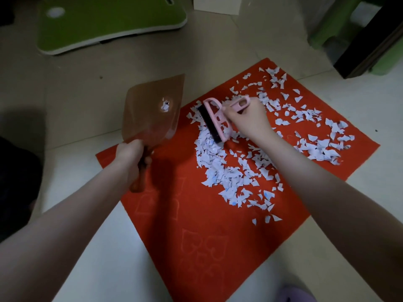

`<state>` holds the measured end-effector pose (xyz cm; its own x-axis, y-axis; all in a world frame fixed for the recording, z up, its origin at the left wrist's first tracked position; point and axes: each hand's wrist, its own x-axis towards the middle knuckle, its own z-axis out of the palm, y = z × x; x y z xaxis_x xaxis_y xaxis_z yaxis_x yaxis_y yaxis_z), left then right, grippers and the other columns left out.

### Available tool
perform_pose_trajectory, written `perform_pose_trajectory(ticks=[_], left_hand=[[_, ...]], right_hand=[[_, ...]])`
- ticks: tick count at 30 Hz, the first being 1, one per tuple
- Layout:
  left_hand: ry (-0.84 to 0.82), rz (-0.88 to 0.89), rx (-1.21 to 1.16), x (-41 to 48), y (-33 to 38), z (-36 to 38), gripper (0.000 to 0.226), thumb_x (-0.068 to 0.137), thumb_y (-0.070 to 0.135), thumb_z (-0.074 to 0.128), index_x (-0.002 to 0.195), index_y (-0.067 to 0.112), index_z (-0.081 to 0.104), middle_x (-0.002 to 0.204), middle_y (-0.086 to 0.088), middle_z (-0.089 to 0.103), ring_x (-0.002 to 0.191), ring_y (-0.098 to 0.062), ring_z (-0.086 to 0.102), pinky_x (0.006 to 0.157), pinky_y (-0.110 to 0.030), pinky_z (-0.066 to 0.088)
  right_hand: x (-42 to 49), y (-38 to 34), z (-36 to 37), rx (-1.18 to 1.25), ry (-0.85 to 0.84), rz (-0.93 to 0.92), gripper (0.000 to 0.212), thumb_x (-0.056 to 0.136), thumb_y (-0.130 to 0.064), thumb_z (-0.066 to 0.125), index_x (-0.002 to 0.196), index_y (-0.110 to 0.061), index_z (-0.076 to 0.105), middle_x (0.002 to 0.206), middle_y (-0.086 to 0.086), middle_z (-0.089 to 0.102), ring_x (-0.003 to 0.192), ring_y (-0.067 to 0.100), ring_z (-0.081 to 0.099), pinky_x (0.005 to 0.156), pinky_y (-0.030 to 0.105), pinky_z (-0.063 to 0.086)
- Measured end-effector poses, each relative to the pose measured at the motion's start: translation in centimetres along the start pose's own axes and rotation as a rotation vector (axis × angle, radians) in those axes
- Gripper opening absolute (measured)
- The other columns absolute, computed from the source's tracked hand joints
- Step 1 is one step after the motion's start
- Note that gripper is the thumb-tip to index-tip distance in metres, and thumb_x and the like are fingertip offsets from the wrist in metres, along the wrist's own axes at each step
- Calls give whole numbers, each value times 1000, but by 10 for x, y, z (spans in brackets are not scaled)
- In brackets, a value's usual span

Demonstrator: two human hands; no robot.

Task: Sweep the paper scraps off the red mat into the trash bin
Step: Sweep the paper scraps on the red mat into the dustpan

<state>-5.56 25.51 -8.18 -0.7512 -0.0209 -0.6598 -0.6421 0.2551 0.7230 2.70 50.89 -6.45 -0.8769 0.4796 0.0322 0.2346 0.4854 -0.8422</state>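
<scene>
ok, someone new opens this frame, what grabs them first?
The bright red mat on the pale floor, its far half strewn with white paper scraps. Then the right hand gripping a pink brush in the pile's upper edge, and the left hand holding a brown dustpan at the mat's left edge.

A: Mats and tools?
B: Red rectangular felt mat [196, 236], one. Translucent brown plastic dustpan [152, 105], one. Pink plastic hand brush with black bristles [214, 120], one.
A: White torn paper scraps [213, 162]?
B: Too many to count.
A: Remainder?
B: Hands, two: left hand [130, 153], right hand [244, 118]. Green white-rimmed board [109, 25], one.
</scene>
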Motion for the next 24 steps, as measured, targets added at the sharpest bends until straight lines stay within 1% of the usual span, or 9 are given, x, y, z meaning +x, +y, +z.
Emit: perform_pose_trajectory(ticks=[3, 5, 7, 9, 11, 14, 17, 20, 24], left_hand=[[26, -12, -104, -4, 3, 5, 14, 88, 7, 44, 77, 13, 51, 49, -1, 51, 29, -9, 35, 34, -13, 27], [51, -9, -99, -5, 10, 7, 18, 89, 6, 40, 77, 13, 51, 53, -2, 51, 26, -8, 35, 33, -10, 26], [66, -6, -84, -6, 18, 8, 21, 89, 5, 37, 76, 13, 51, 54, -2, 51, 24, -8, 34, 33, -9, 26], [80, -3, -73, -7, 23, 10, 20, 88, 5, 36, 75, 12, 50, 52, -2, 51, 23, -8, 34, 34, -8, 27], [84, 8, -46, -8, 27, 13, 21, 87, 4, 35, 74, 12, 49, 56, -3, 49, 23, -8, 33, 34, -8, 27], [66, 7, -17, -6, 29, 18, 20, 88, 5, 36, 75, 11, 50, 59, -3, 49, 24, -8, 34, 33, -9, 28], [48, -2, -2, -5, 29, 24, 16, 89, 6, 41, 79, 11, 52, 60, -3, 50, 24, -7, 35, 33, -10, 28], [44, 28, 69, -1, 30, 29, 17, 89, 8, 48, 73, 10, 52, 57, -4, 52, 25, -8, 36, 34, -11, 28], [25, 28, 105, 3, 33, 32, 18, 89, 8, 49, 72, 9, 53, 39, 0, 51, 26, -9, 37, 37, -14, 31]], right_hand=[[0, -4, 14, 187, -13, 125, 11, 88, -12, 62, 80, -8, 68, 78, 12, 71, 64, 21, 69, 59, 33, 58], [0, -7, 32, 279, -72, 206, 7, 88, -8, 62, 86, -4, 66, 78, 10, 70, 57, 11, 67, 54, 21, 55], [3, -10, 55, 387, -87, 287, 13, 88, -3, 61, 94, 7, 65, 79, 12, 68, 52, 7, 64, 49, 16, 53], [5, -15, 78, 477, -112, 363, 9, 87, -3, 62, 88, 5, 65, 78, 14, 68, 55, 12, 65, 52, 21, 56], [9, -13, 99, 446, -139, 401, 10, 84, -8, 64, 76, -1, 63, 73, 13, 67, 62, 20, 67, 61, 35, 60], [16, -3, 119, 367, -156, 404, 16, 81, -17, 61, 71, -5, 57, 75, 23, 65, 77, 39, 68, 70, 57, 56], [14, 1, 105, 327, -57, 438, 13, 83, -12, 59, 71, -7, 54, 81, 22, 68, 82, 39, 68, 74, 55, 56], [3, 3, 78, 332, 22, 414, 27, 85, -14, 62, 81, 12, 62, 80, 26, 69, 75, 39, 70, 69, 59, 55], [-22, 5, 45, 401, 67, 367, 29, 85, -15, 63, 85, 13, 64, 78, 25, 70, 70, 30, 72, 67, 56, 57]])
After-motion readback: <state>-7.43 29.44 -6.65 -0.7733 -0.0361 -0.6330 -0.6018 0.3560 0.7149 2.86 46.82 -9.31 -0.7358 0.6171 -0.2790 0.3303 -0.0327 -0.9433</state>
